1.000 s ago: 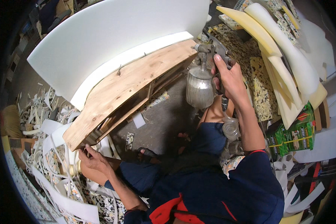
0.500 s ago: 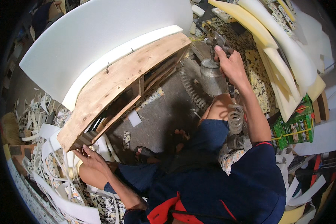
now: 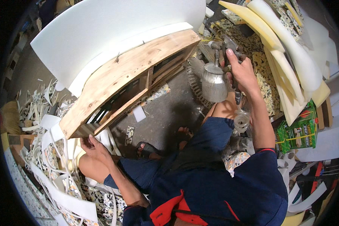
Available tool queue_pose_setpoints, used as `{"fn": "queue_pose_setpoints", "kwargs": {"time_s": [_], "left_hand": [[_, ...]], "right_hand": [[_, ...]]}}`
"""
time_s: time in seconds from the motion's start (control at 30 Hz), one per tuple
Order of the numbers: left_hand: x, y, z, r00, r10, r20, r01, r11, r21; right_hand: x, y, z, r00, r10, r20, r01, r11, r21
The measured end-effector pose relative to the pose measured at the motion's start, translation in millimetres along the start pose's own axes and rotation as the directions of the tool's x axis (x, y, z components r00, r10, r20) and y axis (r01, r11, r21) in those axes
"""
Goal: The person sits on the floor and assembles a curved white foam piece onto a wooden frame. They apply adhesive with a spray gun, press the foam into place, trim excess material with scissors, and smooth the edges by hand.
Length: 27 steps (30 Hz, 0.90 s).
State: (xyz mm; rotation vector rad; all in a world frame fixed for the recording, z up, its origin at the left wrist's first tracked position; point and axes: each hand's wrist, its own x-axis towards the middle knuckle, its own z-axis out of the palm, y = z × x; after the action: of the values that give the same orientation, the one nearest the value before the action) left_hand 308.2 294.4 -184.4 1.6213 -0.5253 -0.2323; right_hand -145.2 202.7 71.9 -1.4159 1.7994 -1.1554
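Note:
My right hand (image 3: 242, 71) is closed around the handle of a spray gun (image 3: 229, 49), with a metal cup (image 3: 214, 83) hanging below it and a coiled clear hose (image 3: 242, 121) at its handle. In front of me a curved wooden frame (image 3: 120, 69) lies at a slant, its open slatted side toward me. A white foam strip (image 3: 139, 39) runs along its far edge, joined to a large white foam sheet (image 3: 116, 22) behind. At the frame's near left end my left hand (image 3: 97, 150) has curled fingers against the lower edge; the fingertips are partly hidden.
Foam offcuts (image 3: 60, 196) pile up at my left. Long cream and white foam pieces (image 3: 282, 52) lean at the right, above a green package (image 3: 297, 132). A white scrap (image 3: 139, 113) and a speckled foam strip (image 3: 129, 135) lie on the floor near my feet.
The frame's near left end has risen slightly, with my left hand still at it, fingers now more curled. The spray gun's cup has swung a little, and the whole view has shifted.

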Motion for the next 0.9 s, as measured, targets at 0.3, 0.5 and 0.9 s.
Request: {"fn": "queue_pose_setpoints", "kwargs": {"time_s": [0.3, 0.5, 0.9], "left_hand": [[0.2, -29.1, -1.8, 0.999, 0.040, -0.012, -0.041, 0.994, -0.103], [-2.2, -25.8, -0.9, 0.998, 0.049, 0.030, -0.041, 0.975, -0.219], [-11.2, -4.8, -4.5, 0.989, 0.135, 0.062, -0.124, 0.979, -0.160]], "right_hand": [[-35.9, -16.3, 33.0, 0.994, -0.027, 0.104, 0.035, 0.996, -0.079], [-73.6, -33.1, 65.9, 0.957, -0.049, 0.284, 0.043, 0.999, 0.026], [-110.4, -62.6, 126.0, 0.849, -0.104, 0.518, 0.031, 0.989, 0.146]]}}
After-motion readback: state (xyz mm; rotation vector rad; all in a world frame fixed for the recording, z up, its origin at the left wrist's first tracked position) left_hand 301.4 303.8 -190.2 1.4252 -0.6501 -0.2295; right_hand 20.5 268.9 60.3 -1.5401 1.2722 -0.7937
